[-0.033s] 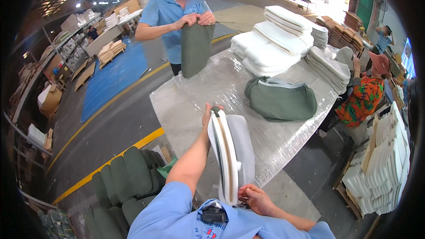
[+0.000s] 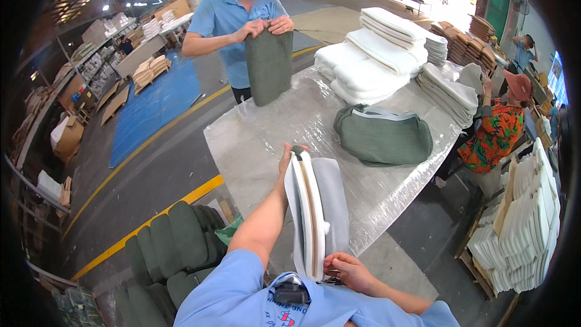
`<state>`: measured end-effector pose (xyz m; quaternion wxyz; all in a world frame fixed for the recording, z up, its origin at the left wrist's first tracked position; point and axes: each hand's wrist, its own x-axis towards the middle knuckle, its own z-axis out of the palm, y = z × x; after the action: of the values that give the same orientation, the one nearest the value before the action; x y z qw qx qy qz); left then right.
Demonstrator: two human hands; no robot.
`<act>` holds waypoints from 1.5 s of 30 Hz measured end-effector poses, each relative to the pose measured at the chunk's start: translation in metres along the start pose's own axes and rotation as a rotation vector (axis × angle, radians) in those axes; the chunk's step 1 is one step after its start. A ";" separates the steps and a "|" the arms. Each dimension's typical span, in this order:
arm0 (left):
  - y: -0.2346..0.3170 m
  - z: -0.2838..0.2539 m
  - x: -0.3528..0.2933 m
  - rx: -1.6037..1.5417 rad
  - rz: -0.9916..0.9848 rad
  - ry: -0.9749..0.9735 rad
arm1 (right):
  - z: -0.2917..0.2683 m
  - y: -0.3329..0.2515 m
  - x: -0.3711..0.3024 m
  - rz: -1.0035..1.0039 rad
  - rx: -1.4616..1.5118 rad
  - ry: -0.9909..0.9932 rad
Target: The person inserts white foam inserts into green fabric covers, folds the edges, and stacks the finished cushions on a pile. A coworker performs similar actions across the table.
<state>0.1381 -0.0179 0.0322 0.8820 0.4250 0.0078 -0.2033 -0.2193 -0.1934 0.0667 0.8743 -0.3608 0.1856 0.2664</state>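
Observation:
A layered cushion [image 2: 313, 218] stands on its edge in front of my body, partly over the table's near edge. Its open side shows white padding with a brown strip down the middle, and a grey cover [image 2: 334, 206] lies folded back along the right. My left hand [image 2: 286, 158] is closed round the far end, where a bit of dark green fabric shows. At the near end my right hand [image 2: 352, 271] has its fingertips pinched at the cover's lower right edge. A dark green cover [image 2: 384, 136] with a light grey edge lies further right on the table.
Across the plastic-covered table [image 2: 260, 139], a person in a blue shirt [image 2: 206, 21] holds up a green cushion [image 2: 268, 66]. White pads [image 2: 378, 60] are stacked at the back. Green cushions [image 2: 175, 242] sit at left; a pallet of white pads [image 2: 517, 224] stands at right.

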 end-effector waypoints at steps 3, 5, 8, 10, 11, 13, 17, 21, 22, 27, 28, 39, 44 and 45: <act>-0.003 0.001 0.005 -0.038 0.025 -0.050 | -0.017 -0.026 0.036 -0.028 -0.591 -0.098; -0.013 0.003 0.000 -0.095 -0.017 0.031 | -0.013 -0.057 0.064 -0.311 -0.749 -0.025; -0.020 0.008 -0.016 -0.086 -0.019 0.149 | 0.024 -0.117 0.117 -0.694 -0.921 0.104; -0.028 0.017 -0.029 -0.064 0.014 0.162 | 0.046 -0.153 0.155 -0.957 -1.079 0.205; -0.033 0.025 -0.035 -0.061 0.039 0.135 | 0.050 -0.166 0.171 -0.977 -1.134 0.236; -0.042 0.030 -0.052 0.046 0.161 0.065 | 0.055 -0.184 0.199 -0.991 -1.243 0.274; -0.061 0.061 -0.085 0.443 0.315 0.066 | 0.047 -0.208 0.224 -0.870 -1.457 0.364; -0.065 0.066 -0.077 0.553 0.290 0.158 | 0.048 -0.234 0.234 -0.862 -1.668 0.276; -0.065 0.062 -0.073 0.530 0.282 0.185 | 0.053 -0.239 0.236 -0.821 -1.659 0.253; -0.071 0.053 -0.064 0.503 0.267 0.207 | 0.049 -0.256 0.243 -0.835 -1.686 0.114; -0.071 0.056 -0.062 0.517 0.266 0.201 | 0.042 -0.258 0.245 -0.849 -1.696 0.126; -0.042 0.068 -0.015 1.000 0.457 0.377 | 0.035 -0.287 0.249 -0.836 -1.867 -0.126; -0.032 0.065 0.008 1.003 0.325 0.512 | 0.046 -0.288 0.254 -0.777 -2.269 -0.169; -0.033 0.067 0.009 1.008 0.304 0.520 | 0.043 -0.288 0.254 -0.818 -2.276 -0.177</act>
<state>0.1237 -0.0895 0.0486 0.5593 0.8244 0.0653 0.0576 0.1594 -0.2496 0.1177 0.0863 -0.9354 -0.3428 0.0048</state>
